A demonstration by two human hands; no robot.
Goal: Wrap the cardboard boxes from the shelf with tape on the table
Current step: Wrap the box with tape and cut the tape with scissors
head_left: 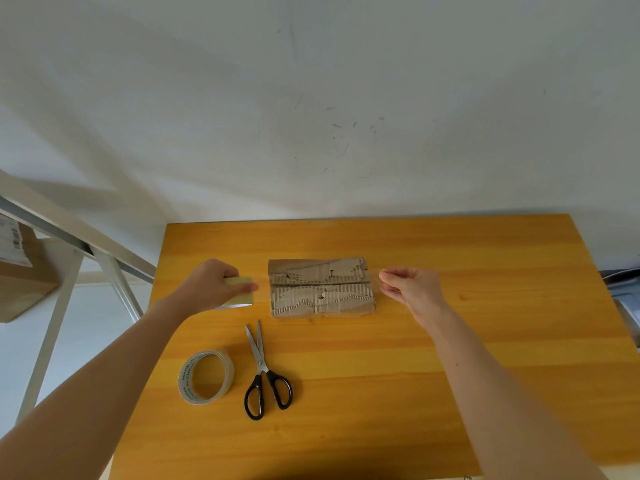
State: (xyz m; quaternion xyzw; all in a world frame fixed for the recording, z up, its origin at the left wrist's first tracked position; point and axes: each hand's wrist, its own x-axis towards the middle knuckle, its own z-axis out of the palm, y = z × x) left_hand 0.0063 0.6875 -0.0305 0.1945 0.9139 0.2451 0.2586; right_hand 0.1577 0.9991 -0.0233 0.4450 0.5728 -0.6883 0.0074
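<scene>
Centrally on the yellow bench (450,358) lies the torn cardboard box (322,287), flaps shut. Left of it, the left hand (211,285) has its grip closed on a tape roll (240,291). Right of it, the right hand (412,289) pinches a clear tape end. Below sit scissors (265,372) and a second tape roll (206,376). Another box (20,271) occupies the shelf at the left edge.

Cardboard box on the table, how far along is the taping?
Done: one cardboard box is on the table, flaps closed, its surface torn. In hand: the left hand holds a tape roll and the right hand pinches what looks like a clear strip stretched above the box, not yet pressed down. Left: sticking and cutting it with the scissors, then another box on the shelf.
</scene>
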